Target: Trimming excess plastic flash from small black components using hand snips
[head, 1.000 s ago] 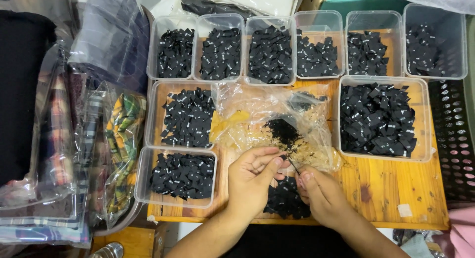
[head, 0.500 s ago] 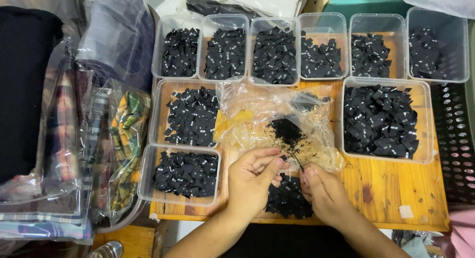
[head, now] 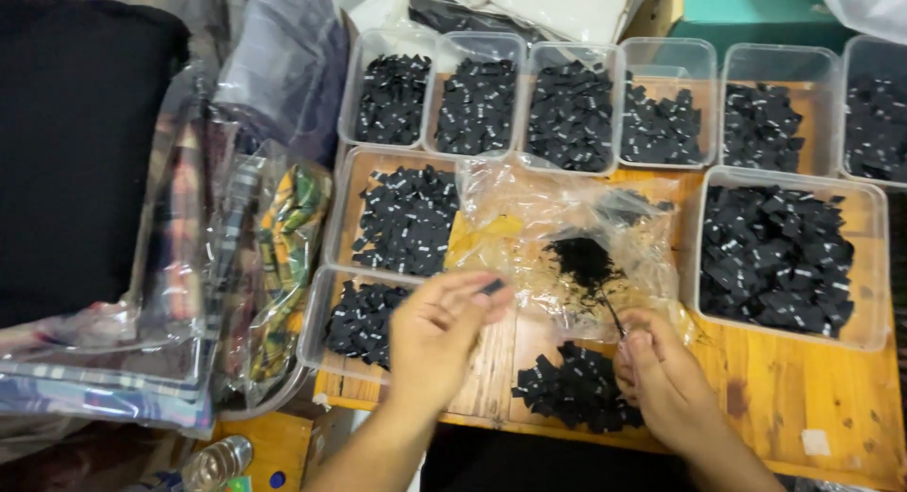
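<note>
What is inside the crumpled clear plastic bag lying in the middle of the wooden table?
Inside the crumpled clear plastic bag lies a tangle of thin black threads. The wrinkled, shiny film hides whatever else it may contain.

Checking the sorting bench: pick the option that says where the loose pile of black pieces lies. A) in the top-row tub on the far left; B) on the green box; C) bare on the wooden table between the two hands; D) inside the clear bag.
C: the loose pile of black pieces sits directly on the wooden table, between the left hand and the right hand.
</note>
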